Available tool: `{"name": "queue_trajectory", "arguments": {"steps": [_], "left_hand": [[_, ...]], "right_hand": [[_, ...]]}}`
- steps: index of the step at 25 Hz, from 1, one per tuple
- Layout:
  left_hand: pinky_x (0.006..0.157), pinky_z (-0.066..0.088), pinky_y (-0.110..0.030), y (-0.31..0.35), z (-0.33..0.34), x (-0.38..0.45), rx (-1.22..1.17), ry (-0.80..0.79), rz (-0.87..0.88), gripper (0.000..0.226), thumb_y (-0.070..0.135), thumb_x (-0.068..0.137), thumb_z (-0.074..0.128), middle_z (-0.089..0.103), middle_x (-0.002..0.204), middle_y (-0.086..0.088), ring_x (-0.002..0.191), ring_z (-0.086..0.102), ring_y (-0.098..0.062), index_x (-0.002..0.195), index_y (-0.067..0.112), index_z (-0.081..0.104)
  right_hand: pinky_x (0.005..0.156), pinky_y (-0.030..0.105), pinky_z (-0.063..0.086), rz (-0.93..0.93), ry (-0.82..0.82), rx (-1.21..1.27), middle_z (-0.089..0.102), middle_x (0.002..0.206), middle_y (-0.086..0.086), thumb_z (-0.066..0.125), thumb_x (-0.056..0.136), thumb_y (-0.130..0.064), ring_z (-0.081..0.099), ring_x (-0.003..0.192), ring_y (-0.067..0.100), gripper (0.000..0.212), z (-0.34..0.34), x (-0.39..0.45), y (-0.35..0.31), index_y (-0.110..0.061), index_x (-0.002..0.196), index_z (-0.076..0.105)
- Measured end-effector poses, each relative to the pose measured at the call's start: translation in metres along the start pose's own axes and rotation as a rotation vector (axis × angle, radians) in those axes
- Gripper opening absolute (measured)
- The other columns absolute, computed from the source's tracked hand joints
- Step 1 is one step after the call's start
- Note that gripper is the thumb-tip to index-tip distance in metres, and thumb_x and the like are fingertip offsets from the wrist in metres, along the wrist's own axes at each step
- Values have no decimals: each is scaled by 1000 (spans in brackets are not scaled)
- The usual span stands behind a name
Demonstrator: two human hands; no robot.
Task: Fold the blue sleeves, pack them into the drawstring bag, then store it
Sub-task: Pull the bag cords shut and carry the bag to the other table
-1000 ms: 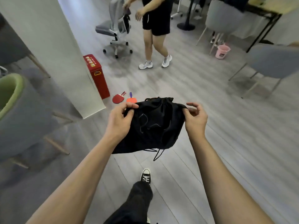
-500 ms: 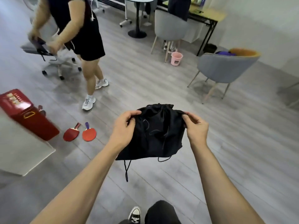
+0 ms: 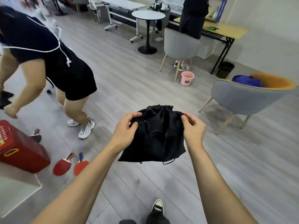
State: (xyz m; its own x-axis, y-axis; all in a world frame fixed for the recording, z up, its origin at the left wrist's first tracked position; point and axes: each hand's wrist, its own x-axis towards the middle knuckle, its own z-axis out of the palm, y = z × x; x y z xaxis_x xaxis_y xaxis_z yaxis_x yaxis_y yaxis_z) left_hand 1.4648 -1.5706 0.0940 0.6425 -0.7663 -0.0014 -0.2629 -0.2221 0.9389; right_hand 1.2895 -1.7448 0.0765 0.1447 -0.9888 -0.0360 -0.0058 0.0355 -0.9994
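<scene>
Drawstring bag [image 3: 155, 138], black, held in the air in front of me at about waist level, above the grey floor [image 3: 226, 167]. My left hand [image 3: 125, 131] pinches the upper left corner of the bag, thumb and fingers curled onto the fabric. My right hand [image 3: 193, 129] pinches the upper right corner the same way. Both grips are closed on cloth, neither is spread.

The gathered mouth of the bag points away from me, between and just beyond the two hands; it looks cinched, puckered into a small ruffle. The body of the bag hangs down and toward me from the grips, so its long axis runs roughly from mouth (far) to bottom edge (near, lower). Loose cord ends dangle at the bottom edge. The blue sleeves cannot be seen; judged from the closed mouth and the fullness of the cloth, they are likely inside, but I cannot confirm.

Judgement: the step in hand is the storing. Both hands are equally close to the bag, one per corner, so either could take it alone.

A grey chair [image 3: 246, 97] with a blue bundle [image 3: 247, 80] on its seat stands ahead to my right, well apart from the bag. Where the bag should go is not evident.
</scene>
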Motion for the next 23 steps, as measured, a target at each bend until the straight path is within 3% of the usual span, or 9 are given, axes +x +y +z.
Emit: {"name": "queue_trajectory", "arguments": {"steps": [5,12,16,19,21,23], "left_hand": [[101,50,-40,9,2,139,-11,119,-44,39,10,98,50,60,117,15,111,60,-15,123,37,64],[100,52,-40,-7,-25,368,-63,214,-64,39,9,99,50,62,118,13,108,63,-16,123,36,64],[101,51,-41,-10,-54,505,-84,215,-74,39,9,99,50,62,118,16,107,63,-15,122,37,64],[101,51,-43,-9,-84,599,-60,242,-88,39,10,99,49,63,120,12,109,64,-19,123,37,64],[100,51,-39,-7,-103,662,-65,263,-78,39,7,99,49,62,118,11,107,64,-19,125,31,64],[98,51,-32,-11,-121,726,-55,274,-88,38,5,100,49,60,115,15,107,64,-18,127,27,64]], "right_hand": [[90,28,55,-9,-128,3,76,89,-8,71,91,-12,70,84,6,18,90,146,-16,-30,87,75],[82,19,54,-26,-214,-32,74,86,-11,70,92,-12,67,74,-5,19,254,338,-21,-29,87,74],[88,24,55,28,-197,-48,77,93,-5,70,92,-14,69,81,2,12,353,436,-28,-18,100,77],[83,17,54,30,-231,-44,76,92,-6,70,92,-14,69,84,4,13,431,507,-38,-15,103,77],[80,12,53,7,-257,-23,75,92,-7,70,92,-13,69,82,1,14,486,555,-45,-13,105,77],[84,16,54,-20,-269,-34,77,95,-3,70,92,-14,69,84,1,17,540,605,-45,-11,107,77]]}}
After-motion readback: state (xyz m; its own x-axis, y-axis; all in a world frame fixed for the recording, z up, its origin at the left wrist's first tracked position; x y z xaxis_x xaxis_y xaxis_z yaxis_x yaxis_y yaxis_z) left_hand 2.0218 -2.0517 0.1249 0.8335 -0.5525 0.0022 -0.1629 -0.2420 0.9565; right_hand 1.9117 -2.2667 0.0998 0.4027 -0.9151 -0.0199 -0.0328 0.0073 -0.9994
